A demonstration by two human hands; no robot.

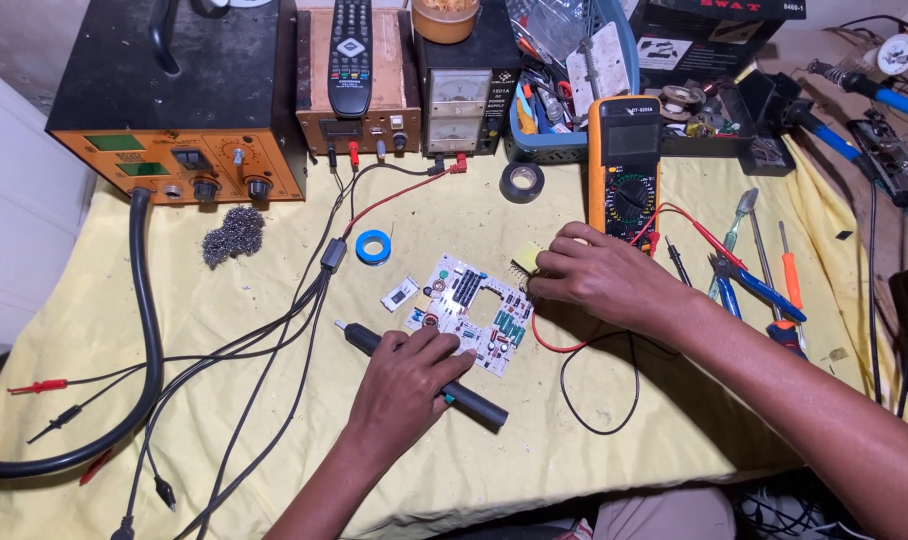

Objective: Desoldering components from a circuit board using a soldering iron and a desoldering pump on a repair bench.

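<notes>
My left hand (406,385) wraps the black soldering iron (424,375) just below the circuit board (474,312). My right hand (599,275) pinches a yellow transformer (527,258) at the board's upper right corner. It looks lifted off, so seating and soldering probably remain.

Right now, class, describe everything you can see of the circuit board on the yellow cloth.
The circuit board is white and roughly rectangular with a square cut-out near its middle. It lies flat, component side up, crowded with small dark, teal and copper-coloured parts. The left hand rests against its near edge; the right hand touches its far right corner beside a yellow block.
</notes>
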